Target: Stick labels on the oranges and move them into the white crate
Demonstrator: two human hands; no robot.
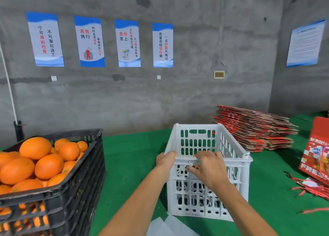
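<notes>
- Your left hand (166,160) and right hand (207,166) both grip the white crate (210,198) near rim, frame centre.
- Oranges (35,162) lie lower left, nearer your left hand.

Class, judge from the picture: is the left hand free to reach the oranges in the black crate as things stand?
Probably yes. The left hand grips the white crate's near rim, but the oranges lie heaped and uncovered in the black crate to its left, with only bare green table between.
</notes>
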